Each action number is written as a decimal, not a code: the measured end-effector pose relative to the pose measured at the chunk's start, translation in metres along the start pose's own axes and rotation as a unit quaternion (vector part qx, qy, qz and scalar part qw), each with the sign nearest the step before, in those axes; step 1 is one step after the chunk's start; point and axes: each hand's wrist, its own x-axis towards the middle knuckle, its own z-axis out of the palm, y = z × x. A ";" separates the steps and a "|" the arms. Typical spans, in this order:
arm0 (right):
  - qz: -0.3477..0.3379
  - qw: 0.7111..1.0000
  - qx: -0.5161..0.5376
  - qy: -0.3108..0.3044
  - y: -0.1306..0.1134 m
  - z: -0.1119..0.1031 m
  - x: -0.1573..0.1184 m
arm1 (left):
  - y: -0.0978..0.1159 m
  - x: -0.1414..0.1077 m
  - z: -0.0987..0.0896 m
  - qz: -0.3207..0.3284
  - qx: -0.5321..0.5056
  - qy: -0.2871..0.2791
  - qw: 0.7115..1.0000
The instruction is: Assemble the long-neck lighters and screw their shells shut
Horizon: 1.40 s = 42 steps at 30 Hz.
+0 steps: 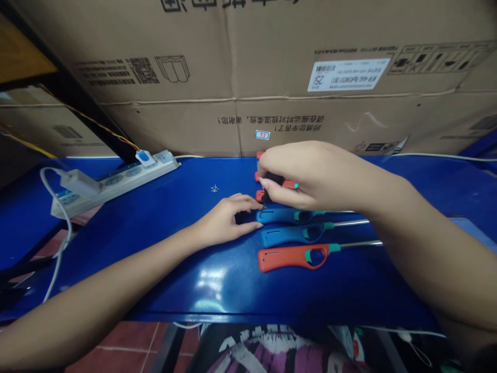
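My right hand (310, 171) is closed around a dark-handled screwdriver (274, 178). Its thin tip points down at the butt end of a blue gas lighter (275, 215) that lies flat on the table. The fingers and thumb of my left hand (225, 220) steady that same end, one on each side. Nearer to me lie a second blue lighter (281, 236) and an orange-red lighter (285, 258), both with green triggers and metal tubes. More lighters, with red ends (259, 196), lie beyond, mostly hidden by my right hand.
Several small screws or pins (215, 188) lie on the blue table (217, 290), left of the lighters. At the far left is a white power strip (116, 181) with a plugged-in charger and cables. A large cardboard box (194, 124) stands along the back edge.
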 end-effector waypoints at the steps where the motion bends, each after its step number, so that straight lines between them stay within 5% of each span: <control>1: -0.002 1.000 -0.004 0.002 0.000 0.000 0.000 | 0.000 0.000 0.000 0.000 0.002 -0.002 1.000; 7: 0.028 0.998 -0.056 -0.010 -0.005 0.003 0.002 | -0.001 0.000 0.001 0.006 -0.003 0.001 1.000; 13: 0.160 0.976 -0.148 0.024 -0.020 0.010 0.017 | -0.002 0.001 0.004 0.008 -0.011 0.013 1.000; 21: 0.134 0.989 -0.065 -0.011 -0.034 0.010 0.036 | -0.003 0.000 0.007 0.010 -0.032 0.020 0.999; 31: 0.112 0.992 -0.054 -0.035 -0.035 0.003 0.024 | -0.008 0.000 0.009 0.043 -0.016 0.023 0.999; 42: 0.124 0.991 -0.042 -0.025 -0.016 0.004 0.018 | -0.003 0.001 0.007 0.048 0.005 0.011 0.999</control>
